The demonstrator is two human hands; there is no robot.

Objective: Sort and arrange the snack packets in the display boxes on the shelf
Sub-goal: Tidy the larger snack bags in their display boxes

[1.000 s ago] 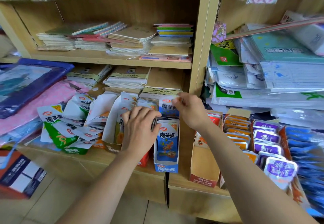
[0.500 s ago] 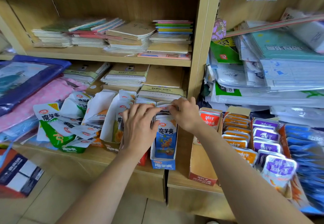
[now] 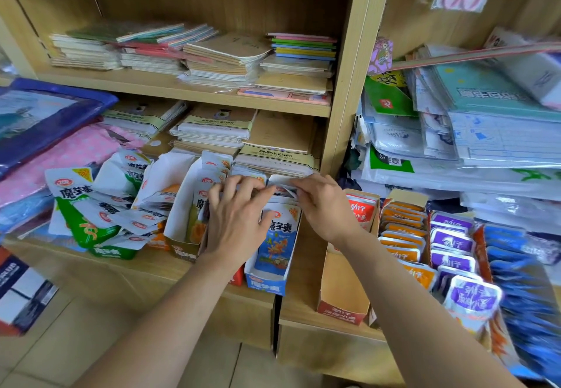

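Observation:
A blue display box stands on the lower shelf with blue snack packets upright in it. My left hand lies over the red box beside it, fingers curled around the packets at the blue box's left side. My right hand pinches the top of a packet at the back of the blue box. An orange box with packets stands to the left. Loose green and white packets lie in a heap further left.
A half-empty red box sits right of the blue one, then rows of orange, purple and blue packets. Stacks of notebooks fill the shelves above and behind. The shelf edge runs in front.
My right hand has come down and left, pushing its packet into the back of the blue box. My left hand stayed on the packets beside it.

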